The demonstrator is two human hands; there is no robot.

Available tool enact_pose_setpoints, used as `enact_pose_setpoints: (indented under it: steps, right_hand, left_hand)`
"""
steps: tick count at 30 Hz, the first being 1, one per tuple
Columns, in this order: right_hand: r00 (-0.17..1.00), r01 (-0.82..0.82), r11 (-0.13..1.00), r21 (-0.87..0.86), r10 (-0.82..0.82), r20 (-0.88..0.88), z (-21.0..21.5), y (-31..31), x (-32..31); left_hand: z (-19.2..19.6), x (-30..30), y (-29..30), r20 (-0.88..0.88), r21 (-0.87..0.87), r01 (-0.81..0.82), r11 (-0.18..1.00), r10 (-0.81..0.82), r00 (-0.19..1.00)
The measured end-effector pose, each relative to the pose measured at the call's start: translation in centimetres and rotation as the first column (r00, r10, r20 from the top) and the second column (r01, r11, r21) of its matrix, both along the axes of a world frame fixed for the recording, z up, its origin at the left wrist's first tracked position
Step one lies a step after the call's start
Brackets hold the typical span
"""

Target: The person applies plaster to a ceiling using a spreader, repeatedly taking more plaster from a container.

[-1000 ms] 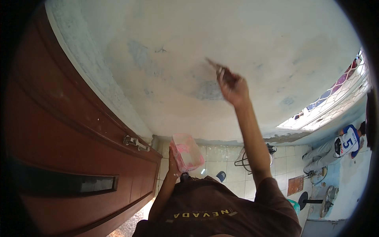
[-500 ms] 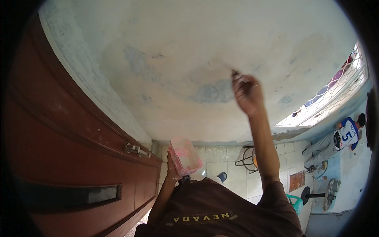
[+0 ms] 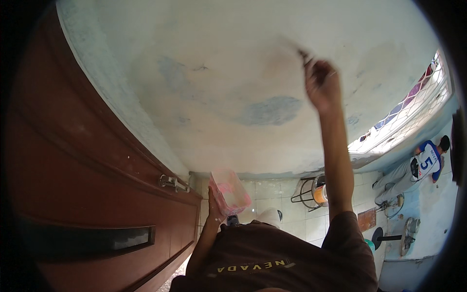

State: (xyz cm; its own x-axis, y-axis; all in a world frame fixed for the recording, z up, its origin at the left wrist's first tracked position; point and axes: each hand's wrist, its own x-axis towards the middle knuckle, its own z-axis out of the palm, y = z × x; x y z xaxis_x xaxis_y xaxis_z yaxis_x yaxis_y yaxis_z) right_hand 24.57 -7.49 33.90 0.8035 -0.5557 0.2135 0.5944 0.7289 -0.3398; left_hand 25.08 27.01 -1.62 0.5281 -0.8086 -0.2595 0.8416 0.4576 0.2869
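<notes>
My right hand is raised against the pale plaster wall, fingers closed around the handle of a thin-bladed tool that looks like a putty knife. Motion blurs its blade, and whether it touches the wall I cannot tell. Bluish-grey patches show through the wall's cream surface below and left of this hand. Low in front of my body, my left hand grips the side of a pink see-through plastic tub. Whitish material lies in the tub and pink-white smears cover its walls.
A brown wooden door with a metal handle stands close on my left. On the right are a grilled window, a metal-legged stool bearing an orange-and-white container, and another person by the far wall.
My right hand has moved up and slightly right along the wall with the tool. My left hand and the tub stay nearly where they were.
</notes>
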Motion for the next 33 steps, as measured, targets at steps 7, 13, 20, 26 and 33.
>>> enact_pose_setpoints:
  steps: [7,13,20,26,33]
  right_hand:
    - [0.851,-0.468,0.803,0.369,0.522,-0.057,-2.7,-5.0,6.5]
    - [0.956,-0.164,0.986,0.004,0.158,0.248,10.0,-2.0,3.1]
    - [0.922,0.064,0.997,-0.034,-0.072,-0.380,-6.6,3.7,3.0]
    - [0.941,-0.207,0.974,-0.092,0.172,-0.291,-2.3,-3.2,8.0]
    - [0.935,0.314,0.875,-0.369,-0.219,0.277,10.9,0.8,6.2]
  left_hand:
    - [-7.2,-1.0,3.1,-0.053,-0.011,-0.069,0.998,0.069,0.996]
    - [-1.5,-2.3,3.3,0.000,0.083,-0.121,0.989,0.121,0.993]
    - [-3.9,-3.4,2.2,0.030,-0.017,-0.032,0.999,0.033,0.999]
    - [-6.7,-4.5,2.1,0.086,-0.033,-0.057,0.998,0.060,0.995]
    - [-4.3,-6.6,1.7,0.239,0.131,-0.100,0.986,0.067,0.969]
